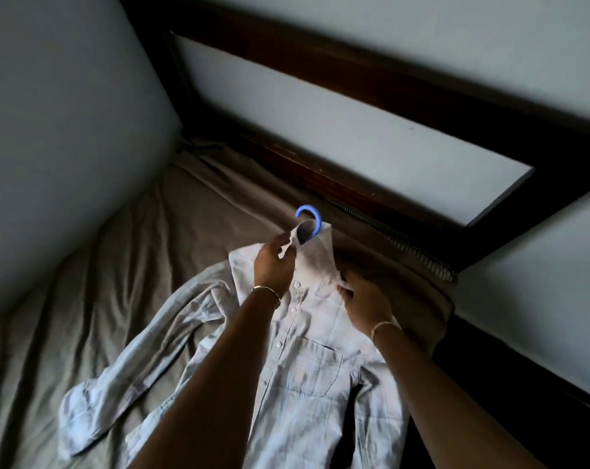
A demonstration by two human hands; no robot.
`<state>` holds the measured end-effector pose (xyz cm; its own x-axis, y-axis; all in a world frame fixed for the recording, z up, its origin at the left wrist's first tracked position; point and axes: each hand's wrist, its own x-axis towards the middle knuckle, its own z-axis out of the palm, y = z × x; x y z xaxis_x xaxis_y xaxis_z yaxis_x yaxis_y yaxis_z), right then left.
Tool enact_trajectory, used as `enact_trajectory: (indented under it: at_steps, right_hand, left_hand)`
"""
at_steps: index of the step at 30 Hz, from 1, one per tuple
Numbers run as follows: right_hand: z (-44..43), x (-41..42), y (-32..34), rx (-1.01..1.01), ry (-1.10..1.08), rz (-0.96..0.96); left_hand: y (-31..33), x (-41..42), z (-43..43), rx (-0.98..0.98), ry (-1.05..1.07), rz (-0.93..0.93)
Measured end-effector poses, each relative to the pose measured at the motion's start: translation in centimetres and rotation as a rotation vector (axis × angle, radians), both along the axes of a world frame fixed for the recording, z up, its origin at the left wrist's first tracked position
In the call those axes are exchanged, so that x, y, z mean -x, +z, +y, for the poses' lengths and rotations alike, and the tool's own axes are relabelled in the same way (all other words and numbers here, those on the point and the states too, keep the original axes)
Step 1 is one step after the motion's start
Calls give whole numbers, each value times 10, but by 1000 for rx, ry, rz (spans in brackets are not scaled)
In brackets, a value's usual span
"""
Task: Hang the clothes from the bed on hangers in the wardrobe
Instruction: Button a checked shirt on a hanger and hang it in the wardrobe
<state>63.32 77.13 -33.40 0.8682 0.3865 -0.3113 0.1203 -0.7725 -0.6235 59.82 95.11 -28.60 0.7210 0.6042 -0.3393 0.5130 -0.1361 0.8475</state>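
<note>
Spreading front-up closest to the viewer, a pale blue checked cotton button-up shirt [307, 363] is lying on a crumpled grey-brown bed sheet [83, 333]. At the shirt's collar, the left hand [274, 265] is pinching the collar flap between thumb and curled fingers. Right of the shirt's button row, the right hand [363, 301] is gripping a fold of shoulder fabric. A blue plastic hanger hook [312, 220] is sticking out of the shirt's collar, pointing toward a dark wooden bed frame [354, 106] beyond the shirt.
</note>
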Motion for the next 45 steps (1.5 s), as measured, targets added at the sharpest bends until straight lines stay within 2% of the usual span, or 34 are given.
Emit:
enact_trajectory:
  at_steps: [2,6,8,12,17,20,26,30,36,40,45]
  right_hand:
    - [1,14,24,-44,0,-17]
    - [1,58,92,-97,6,-176]
    - [-2,82,127,-134,-3,-248]
    - [-9,132,192,-224,11,-393]
    - [-24,204,278,-283,12,-546]
    - [-37,247,332,-309,-11,-604]
    - [-65,312,417,-395,-64,-722]
    - [-88,344,466,-259,-135,-883]
    - [-149,379,516,-125,-193,-1007]
    - [-199,408,535,-121,-261,-1105]
    - [-246,456,561,-184,-146,-1203]
  left_hand:
    - [28,6,0,-100,-50,-42]
    - [95,44,-4,-265,-126,-174]
    - [129,69,-7,-291,-141,-207]
    - [199,121,-6,-460,-173,-226]
    - [278,191,-6,-594,-316,-296]
    - [336,238,-18,-583,-311,-474]
    - [423,297,-46,-587,-310,-647]
    - [466,323,-63,-610,-307,-709]
    - [527,357,-108,-641,-361,-827]
    - [559,390,-154,-670,-421,-890]
    - [586,436,-220,-660,-511,-911]
